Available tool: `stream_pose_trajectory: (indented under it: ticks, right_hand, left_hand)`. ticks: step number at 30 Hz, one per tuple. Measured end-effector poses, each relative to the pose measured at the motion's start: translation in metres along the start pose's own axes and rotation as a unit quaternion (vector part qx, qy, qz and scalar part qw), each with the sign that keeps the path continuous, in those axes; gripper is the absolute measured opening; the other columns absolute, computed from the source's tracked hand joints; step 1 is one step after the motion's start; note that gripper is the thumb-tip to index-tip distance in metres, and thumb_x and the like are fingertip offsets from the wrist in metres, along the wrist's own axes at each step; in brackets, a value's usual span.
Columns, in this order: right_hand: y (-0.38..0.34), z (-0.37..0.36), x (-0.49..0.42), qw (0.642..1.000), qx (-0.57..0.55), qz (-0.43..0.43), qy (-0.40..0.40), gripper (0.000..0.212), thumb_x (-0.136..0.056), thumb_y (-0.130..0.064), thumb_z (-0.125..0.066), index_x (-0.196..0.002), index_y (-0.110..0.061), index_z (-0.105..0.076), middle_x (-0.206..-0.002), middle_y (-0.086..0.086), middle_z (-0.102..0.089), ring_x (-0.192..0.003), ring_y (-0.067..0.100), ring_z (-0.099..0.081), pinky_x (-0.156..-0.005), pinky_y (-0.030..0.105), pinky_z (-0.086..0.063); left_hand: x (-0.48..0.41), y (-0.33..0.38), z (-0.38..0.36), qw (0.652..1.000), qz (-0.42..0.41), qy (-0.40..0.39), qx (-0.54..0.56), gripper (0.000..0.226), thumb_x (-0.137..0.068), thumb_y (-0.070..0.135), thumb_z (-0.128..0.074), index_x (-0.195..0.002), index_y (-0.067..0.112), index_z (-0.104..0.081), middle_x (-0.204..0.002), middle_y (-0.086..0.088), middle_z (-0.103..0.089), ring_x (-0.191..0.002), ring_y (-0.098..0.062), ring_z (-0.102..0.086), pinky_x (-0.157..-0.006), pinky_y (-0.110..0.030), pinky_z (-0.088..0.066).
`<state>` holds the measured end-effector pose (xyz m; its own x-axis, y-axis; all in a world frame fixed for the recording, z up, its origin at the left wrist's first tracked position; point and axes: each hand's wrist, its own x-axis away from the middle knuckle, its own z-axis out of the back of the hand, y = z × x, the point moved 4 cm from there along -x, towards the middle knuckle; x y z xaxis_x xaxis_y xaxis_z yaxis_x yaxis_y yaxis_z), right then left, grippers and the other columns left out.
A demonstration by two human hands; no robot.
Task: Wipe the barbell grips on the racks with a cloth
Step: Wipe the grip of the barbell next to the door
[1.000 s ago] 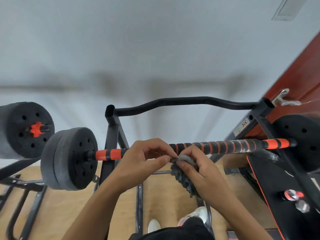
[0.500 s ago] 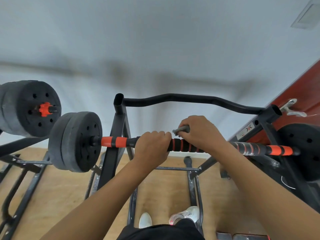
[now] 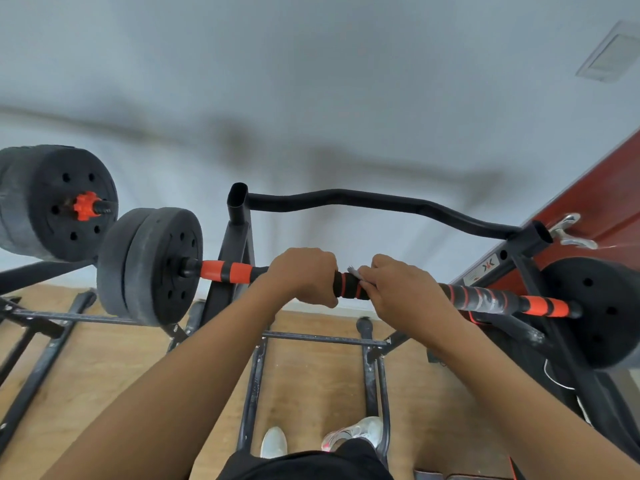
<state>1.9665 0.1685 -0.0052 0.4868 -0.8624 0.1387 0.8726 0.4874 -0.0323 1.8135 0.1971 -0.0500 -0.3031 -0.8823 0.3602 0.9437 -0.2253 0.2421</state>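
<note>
Resting across a black tubular steel rack [image 3: 381,201], a long barbell with a black foam grip ringed in orange bands [image 3: 348,285]; orange sleeves at both ends; round black weight plates on the left end [image 3: 156,268] and the right end [image 3: 602,313]; pale scuffed patches on the grip to the right of the hands; left hand [image 3: 304,275] curled round the grip from above, knuckles up; right hand [image 3: 398,289] just beside it, fingers wrapped over the bar and clamping a grey cloth [image 3: 354,271] against the grip, only a small frayed corner showing; a short stretch of bare grip between the hands; second barbell with black plates and an orange star collar [image 3: 59,202] at far left; light wooden floor [image 3: 104,368] below. One second earlier the cloth hung bunched under the bar, pinched by both hands; now it is almost hidden under the right hand, and the left hand holds the bar itself; since half a second ago, both hands are in much the same places.
</note>
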Motion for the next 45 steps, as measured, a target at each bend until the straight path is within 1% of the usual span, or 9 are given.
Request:
stream_pose_trajectory:
  ticks: [8, 13, 18, 22, 26, 33, 35, 40, 45]
  right_hand:
    - [-0.002, 0.012, -0.020, 1.000, -0.011, -0.009, -0.005, 0.032, -0.102, -0.039, -0.044, -0.080, -0.025, -0.063, -0.075, -0.005, -0.054, -0.066, 0.014, -0.058, -0.061, 0.029, -0.051]
    - [-0.004, 0.010, -0.009, 0.999, 0.032, 0.009, 0.003, 0.026, -0.104, -0.038, -0.041, -0.102, -0.024, -0.063, -0.080, -0.003, -0.052, -0.068, 0.015, -0.058, -0.066, 0.032, -0.054]
    - [-0.003, 0.015, -0.014, 0.997, 0.057, 0.043, -0.011, 0.023, -0.104, -0.038, -0.044, -0.112, -0.027, -0.063, -0.085, -0.003, -0.054, -0.070, 0.014, -0.059, -0.068, 0.030, -0.054]
    - [0.001, 0.022, -0.024, 0.999, 0.015, 0.023, -0.038, 0.025, -0.099, -0.038, -0.048, -0.089, -0.027, -0.068, -0.069, -0.006, -0.056, -0.064, 0.014, -0.058, -0.063, 0.029, -0.054]
    - [-0.003, 0.018, -0.022, 0.999, 0.028, 0.017, -0.017, 0.025, -0.097, -0.036, -0.048, -0.090, -0.024, -0.069, -0.066, -0.005, -0.054, -0.060, 0.014, -0.057, -0.057, 0.027, -0.051]
    - [-0.004, 0.013, -0.019, 0.997, 0.078, 0.029, 0.005, 0.029, -0.106, -0.036, -0.041, -0.120, -0.023, -0.062, -0.077, -0.003, -0.050, -0.066, 0.015, -0.056, -0.058, 0.025, -0.040]
    - [-0.003, 0.014, -0.022, 0.997, 0.073, 0.019, 0.000, 0.028, -0.105, -0.036, -0.041, -0.117, -0.024, -0.064, -0.076, -0.004, -0.050, -0.065, 0.014, -0.057, -0.058, 0.024, -0.042]
    - [-0.002, 0.012, -0.029, 0.998, 0.061, -0.002, 0.008, 0.030, -0.101, -0.036, -0.042, -0.101, -0.024, -0.069, -0.071, -0.006, -0.051, -0.060, 0.011, -0.053, -0.055, 0.024, -0.042]
    - [-0.005, 0.009, -0.026, 0.996, 0.090, -0.014, 0.016, 0.026, -0.103, -0.032, -0.041, -0.111, -0.023, -0.063, -0.072, -0.007, -0.041, -0.056, 0.009, -0.041, -0.050, 0.025, -0.027]
  left_hand:
    - [0.023, 0.016, -0.023, 0.948, -0.052, 0.259, -0.177, 0.020, -0.095, 0.037, -0.065, -0.098, 0.020, -0.055, -0.072, 0.004, -0.048, -0.059, -0.015, -0.046, -0.058, -0.030, -0.032]
    - [0.006, 0.013, -0.009, 0.978, -0.017, 0.167, -0.124, 0.009, -0.093, 0.031, -0.064, -0.095, 0.023, -0.061, -0.067, 0.005, -0.053, -0.057, -0.015, -0.053, -0.057, -0.031, -0.041]
    - [-0.011, 0.004, 0.008, 1.000, -0.024, -0.014, -0.004, 0.035, -0.082, 0.048, -0.079, -0.104, 0.024, -0.065, -0.076, 0.002, -0.069, -0.067, -0.016, -0.068, -0.072, -0.032, -0.060]
    - [0.008, 0.012, -0.004, 0.964, -0.040, 0.221, -0.139, 0.034, -0.092, 0.053, -0.067, -0.105, 0.023, -0.057, -0.074, 0.007, -0.057, -0.063, -0.014, -0.056, -0.063, -0.028, -0.045]
    - [0.013, 0.015, -0.025, 0.940, -0.042, 0.280, -0.191, 0.018, -0.097, 0.034, -0.065, -0.095, 0.019, -0.056, -0.067, 0.003, -0.049, -0.054, -0.015, -0.044, -0.056, -0.030, -0.034]
    - [-0.019, 0.005, 0.016, 0.994, -0.018, -0.098, 0.047, 0.032, -0.085, 0.047, -0.082, -0.086, 0.018, -0.068, -0.067, 0.001, -0.069, -0.056, -0.014, -0.066, -0.069, -0.032, -0.061]
    - [-0.019, 0.004, 0.019, 0.998, -0.016, -0.059, 0.034, 0.039, -0.084, 0.051, -0.081, -0.090, 0.015, -0.069, -0.068, 0.003, -0.069, -0.060, -0.014, -0.068, -0.069, -0.030, -0.060]
    - [0.004, 0.016, -0.013, 0.951, -0.034, 0.248, -0.179, 0.022, -0.096, 0.039, -0.065, -0.095, 0.021, -0.054, -0.070, 0.005, -0.052, -0.059, -0.016, -0.050, -0.060, -0.030, -0.035]
    - [-0.014, 0.013, 0.000, 0.977, -0.020, 0.165, -0.130, 0.005, -0.094, 0.026, -0.066, -0.094, 0.022, -0.063, -0.066, 0.004, -0.055, -0.057, -0.016, -0.057, -0.058, -0.028, -0.043]
